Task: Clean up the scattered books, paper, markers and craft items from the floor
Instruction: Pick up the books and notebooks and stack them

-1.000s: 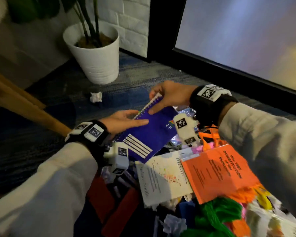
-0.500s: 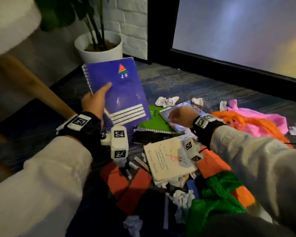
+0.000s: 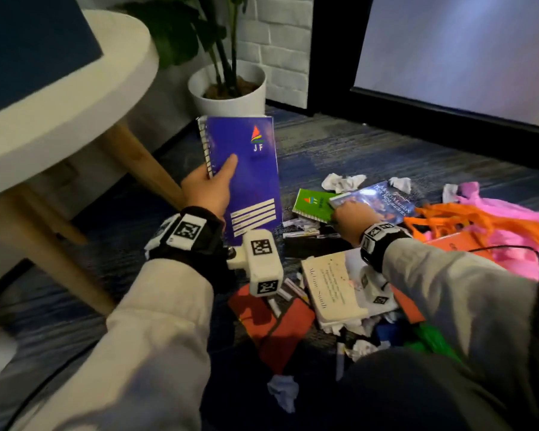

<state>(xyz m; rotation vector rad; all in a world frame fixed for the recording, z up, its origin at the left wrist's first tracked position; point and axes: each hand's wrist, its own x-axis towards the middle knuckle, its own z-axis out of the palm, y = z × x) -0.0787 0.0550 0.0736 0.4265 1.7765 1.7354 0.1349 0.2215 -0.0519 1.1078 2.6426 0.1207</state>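
Notebook [image 3: 252, 169] raised, gripped by L hand [image 3: 207, 191]

Background, room corner.
White round worktop [image 3: 75, 98] on wooden legs [image 3: 143, 163], left; white plant pot [image 3: 231, 102] against brick wall [image 3: 277, 42]; dark-framed pane [image 3: 464, 51], right; blue carpet [image 3: 355, 150].

The floor [image 3: 371, 150] is dark carpet with blue and grey stripes. On the left stands 1 round table [image 3: 75, 98] with a thick white rim and a blue top. Its wooden legs [image 3: 137, 160] slant down to the carpet. Behind the table sits a white pot [image 3: 231, 99] with a green plant [image 3: 181, 29] in it. Past the pot is a white brick wall [image 3: 274, 42]. Beside that wall is a big window [image 3: 464, 51] in a black frame [image 3: 330, 51]. The room is dim, and the glass glows pale.
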